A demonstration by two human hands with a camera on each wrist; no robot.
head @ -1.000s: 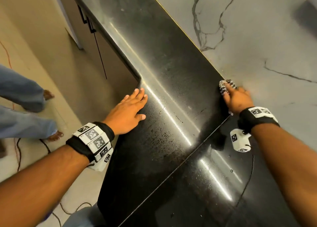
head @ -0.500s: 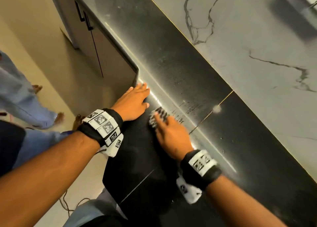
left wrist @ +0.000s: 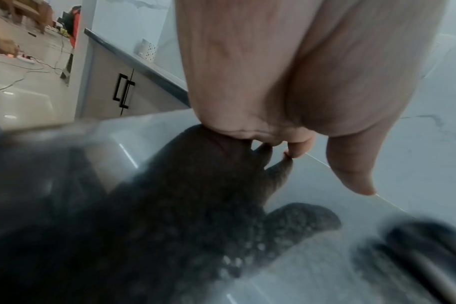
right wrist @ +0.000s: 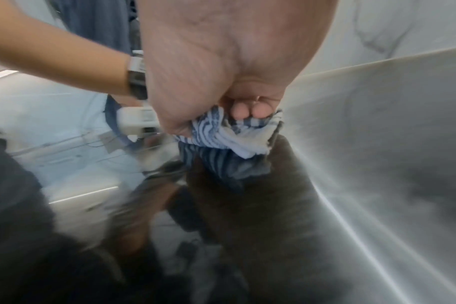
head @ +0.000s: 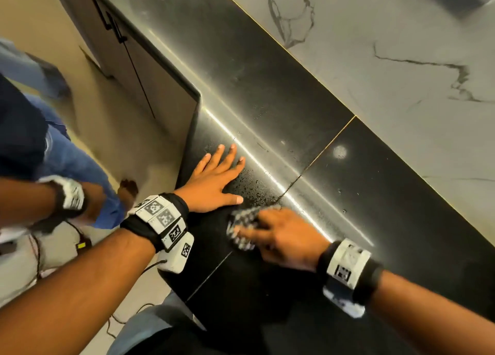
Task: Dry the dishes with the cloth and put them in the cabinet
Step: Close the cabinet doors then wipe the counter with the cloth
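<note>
My right hand (head: 270, 234) grips a bunched blue-and-white striped cloth (head: 242, 227) and presses it against the black glossy countertop (head: 267, 92), just right of my left hand. In the right wrist view the fingers (right wrist: 243, 112) curl round the cloth (right wrist: 231, 135). My left hand (head: 217, 178) lies flat on the counter near its corner, fingers straight and spread; in the left wrist view the left hand (left wrist: 299, 102) rests on the surface. Water droplets (head: 254, 188) speckle the counter beside the left thumb. No dishes are in view.
Grey lower cabinet doors (head: 139, 68) with black handles (head: 112, 25) stand below the counter at the left. A marble wall (head: 388, 46) backs the counter. Another person's arm (head: 53, 202) and jeans (head: 67, 161) are at the left over the beige floor, with cables (head: 37, 250).
My right hand has swept the cloth from the back edge of the counter leftward to beside my left hand, then slightly nearer me. The left hand stayed flat at the corner.
</note>
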